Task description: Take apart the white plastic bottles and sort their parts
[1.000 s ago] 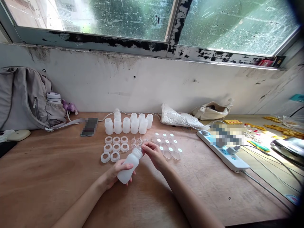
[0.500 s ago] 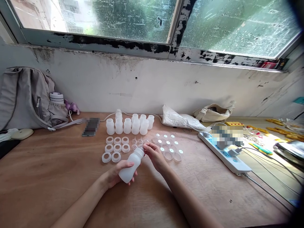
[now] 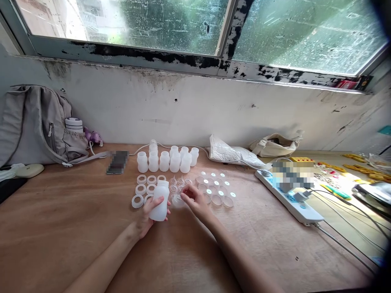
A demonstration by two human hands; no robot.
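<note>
My left hand (image 3: pixel 152 213) is wrapped round a frosted white baby bottle (image 3: pixel 160 203), which stands nearly upright above the table, its neck uncapped. My right hand (image 3: pixel 195 200) hovers over the clear bottle nipples (image 3: pixel 173 189), thumb and forefinger drawn together beside a see-through piece (image 3: pixel 177 199). Whether anything is pinched there is too small to make out. Left of the nipples lie rows of white collar rings (image 3: pixel 141 189), some hidden behind the bottle. Clear round caps (image 3: pixel 216 200) with small white discs lie right of my right hand.
Several more frosted bottles (image 3: pixel 164 161) stand at the back. A phone (image 3: pixel 117 162) and a grey backpack (image 3: pixel 27 126) are on the left. A white plastic bag (image 3: pixel 229 152) lies by the wall. On the right is a power strip (image 3: pixel 288 197) with cables.
My left hand has moved left and slightly up, turning the bottle from tilted to nearly upright. My right hand has come away from the bottle's neck and dropped a little toward the nipples.
</note>
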